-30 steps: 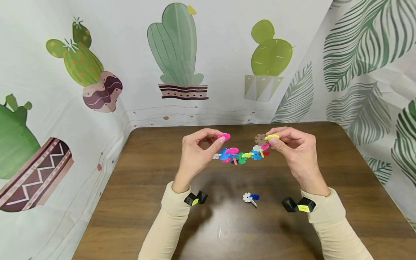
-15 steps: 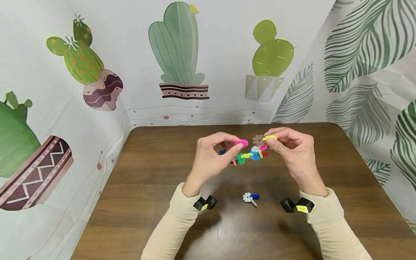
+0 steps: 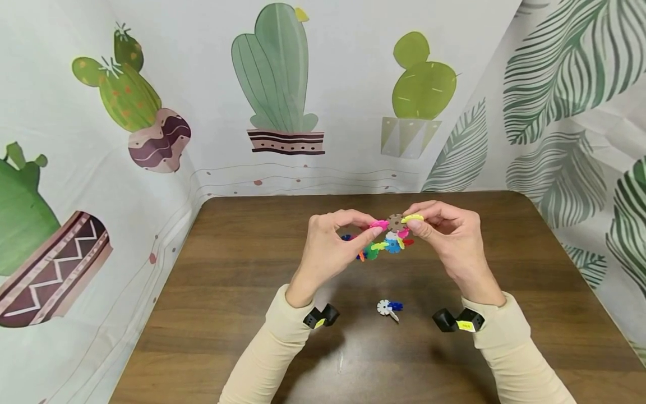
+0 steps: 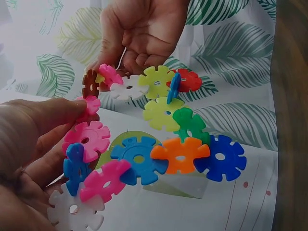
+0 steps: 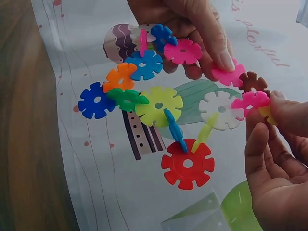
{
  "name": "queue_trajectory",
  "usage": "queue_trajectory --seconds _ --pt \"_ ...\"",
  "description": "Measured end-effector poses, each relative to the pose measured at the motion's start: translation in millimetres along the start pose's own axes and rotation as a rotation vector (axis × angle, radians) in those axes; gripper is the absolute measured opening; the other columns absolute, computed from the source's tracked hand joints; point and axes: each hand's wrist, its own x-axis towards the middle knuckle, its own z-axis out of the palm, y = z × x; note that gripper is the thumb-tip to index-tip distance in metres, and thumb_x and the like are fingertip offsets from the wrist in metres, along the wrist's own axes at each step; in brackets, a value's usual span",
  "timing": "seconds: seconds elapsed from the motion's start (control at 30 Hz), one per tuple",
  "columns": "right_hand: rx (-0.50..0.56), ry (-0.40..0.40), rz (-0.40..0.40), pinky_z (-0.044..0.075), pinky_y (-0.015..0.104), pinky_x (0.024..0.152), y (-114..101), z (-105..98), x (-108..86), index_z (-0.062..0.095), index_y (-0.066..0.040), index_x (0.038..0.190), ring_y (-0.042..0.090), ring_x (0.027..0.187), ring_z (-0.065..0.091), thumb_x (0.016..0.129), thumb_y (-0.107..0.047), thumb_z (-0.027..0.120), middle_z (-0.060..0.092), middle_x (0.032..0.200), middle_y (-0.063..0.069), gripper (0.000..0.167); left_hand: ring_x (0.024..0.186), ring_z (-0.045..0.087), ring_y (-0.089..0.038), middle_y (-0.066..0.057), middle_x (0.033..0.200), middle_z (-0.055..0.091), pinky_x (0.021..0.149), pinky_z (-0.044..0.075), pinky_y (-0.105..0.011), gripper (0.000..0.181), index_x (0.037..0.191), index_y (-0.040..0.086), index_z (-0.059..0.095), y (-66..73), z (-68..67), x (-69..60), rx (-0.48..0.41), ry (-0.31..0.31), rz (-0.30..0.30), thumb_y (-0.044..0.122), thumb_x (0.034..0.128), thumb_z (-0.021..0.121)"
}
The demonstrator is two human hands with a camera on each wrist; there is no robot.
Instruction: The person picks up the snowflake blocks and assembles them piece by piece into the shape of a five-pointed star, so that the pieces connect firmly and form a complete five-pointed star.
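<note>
Over the table, a chain of colourful notched plastic snowflake discs hangs in a loop between both hands. My left hand (image 3: 330, 247) pinches a pink disc (image 5: 228, 72) between thumb and fingers. My right hand (image 3: 456, 241) pinches a yellow disc (image 3: 414, 218) at the other end. Between them a brown disc (image 3: 396, 223) meets the edge of the pink one; whether their slots interlock I cannot tell. Lowest in the right wrist view is a red disc (image 5: 187, 164). Orange (image 4: 180, 156) and dark blue (image 4: 221, 158) discs show in the left wrist view. Fingers partly cover the held discs.
On the brown wooden table (image 3: 227, 314), nearer the person, lies a small joined piece with a white disc (image 3: 384, 307) and a blue disc (image 3: 396, 306). A cactus-print cloth (image 3: 348, 101) stands behind the table and along its sides.
My left hand has moved right with the pink disc, and my right hand slightly left. The gap between the pink and brown discs has closed. The small piece on the table has stayed put.
</note>
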Motion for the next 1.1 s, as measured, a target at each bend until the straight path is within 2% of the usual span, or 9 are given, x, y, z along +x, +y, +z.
queue_trajectory --seconds 0.27,0.47,0.7,0.93,1.1 --pt "0.001 0.001 0.004 0.064 0.021 0.075 0.2 0.2 -0.4 0.075 0.01 0.097 0.015 0.089 0.076 0.09 0.009 0.079 0.08 0.105 0.004 0.008 0.079 0.079 -0.004 -0.001 0.092 0.085 0.07 0.059 -0.025 0.01 0.098 0.012 0.086 0.2 0.9 1.6 -0.032 0.002 0.024 0.017 0.0897 0.089" --pt "-0.016 -0.003 0.01 0.063 0.021 0.075 -1.5 -0.8 -1.4 0.077 0.006 0.094 0.017 0.093 0.076 0.09 0.014 0.076 0.08 0.104 0.005 0.009 0.077 0.077 -0.001 0.002 0.088 0.085 0.079 0.048 -0.028 0.012 0.096 0.014 0.086 1.2 0.3 2.9 0.021 0.006 0.071 0.016 0.086 0.092" --pt "-0.038 -0.032 0.01 0.063 0.02 0.075 -3.0 -2.7 -2.2 0.078 0.006 0.092 0.017 0.092 0.076 0.089 0.015 0.077 0.08 0.102 0.006 0.009 0.074 0.076 0.0 0.003 0.085 0.084 0.078 0.044 -0.029 0.011 0.094 0.015 0.087 2.3 -1.8 4.3 0.042 -0.026 0.117 0.014 0.0847 0.092" --pt "-0.107 -0.048 0.03 0.061 0.019 0.073 -2.3 -5.5 -2.1 0.079 0.002 0.089 0.015 0.09 0.076 0.088 0.012 0.08 0.08 0.101 0.004 0.01 0.073 0.069 0.0 0.005 0.084 0.084 0.077 0.04 -0.028 0.01 0.092 0.017 0.087 2.0 -3.9 4.7 0.12 -0.049 0.143 0.018 0.0844 0.093" --pt "-0.132 -0.055 0.029 0.061 0.017 0.072 -1.0 -4.2 -2.3 0.077 0.008 0.09 0.011 0.089 0.077 0.086 0.012 0.081 0.08 0.1 0.002 0.007 0.073 0.066 -0.002 0.005 0.085 0.084 0.078 0.04 -0.029 0.009 0.092 0.016 0.087 1.4 -3.9 3.6 0.146 -0.056 0.15 0.018 0.085 0.092"
